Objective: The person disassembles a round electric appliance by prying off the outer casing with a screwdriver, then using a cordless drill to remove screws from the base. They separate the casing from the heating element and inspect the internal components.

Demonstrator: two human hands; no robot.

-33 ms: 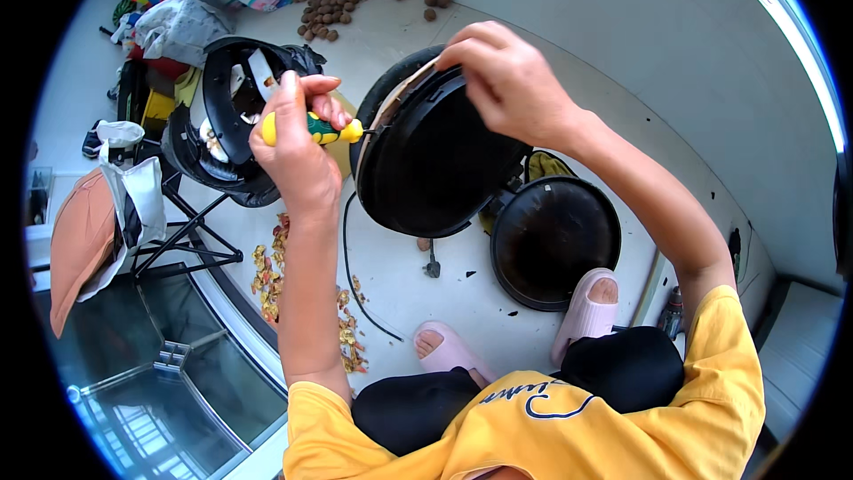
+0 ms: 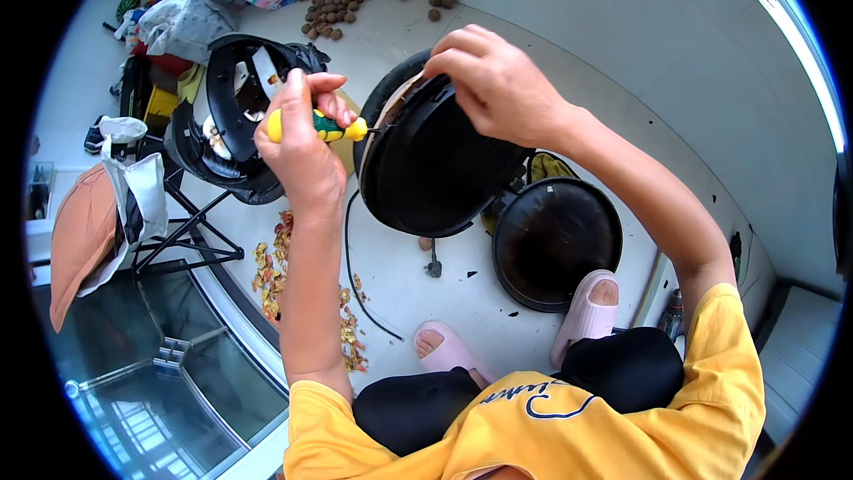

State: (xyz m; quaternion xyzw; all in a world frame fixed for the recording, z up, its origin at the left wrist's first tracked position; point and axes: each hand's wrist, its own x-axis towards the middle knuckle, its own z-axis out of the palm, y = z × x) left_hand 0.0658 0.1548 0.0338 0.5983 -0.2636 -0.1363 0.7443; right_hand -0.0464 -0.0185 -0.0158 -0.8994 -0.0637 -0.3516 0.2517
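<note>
A yellow and green screwdriver (image 2: 356,130) is gripped in my left hand (image 2: 300,156). Its thin tip meets the rim on the left side of a raised, round black lid (image 2: 435,164) of an electric griddle. Along that rim, between the black inner plate and the dark outer shell, runs a pale strip (image 2: 396,100). My right hand (image 2: 502,93) has its fingers bent over the lid's upper edge; the fingertips are partly hidden. Joined by a hinge, the griddle's round black base (image 2: 555,240) lies on the floor in front of my feet.
A black-lined bin (image 2: 227,173) with rubbish stands left of the lid. Beside it is a folding stool (image 2: 191,227). A black cord (image 2: 347,240) and a plug (image 2: 434,267) lie on the floor near yellow-red scraps (image 2: 267,271). Round brown balls (image 2: 338,2) are heaped by the far wall.
My right hand has shifted slightly left along the lid's edge. The screwdriver stays at the rim in my left hand.
</note>
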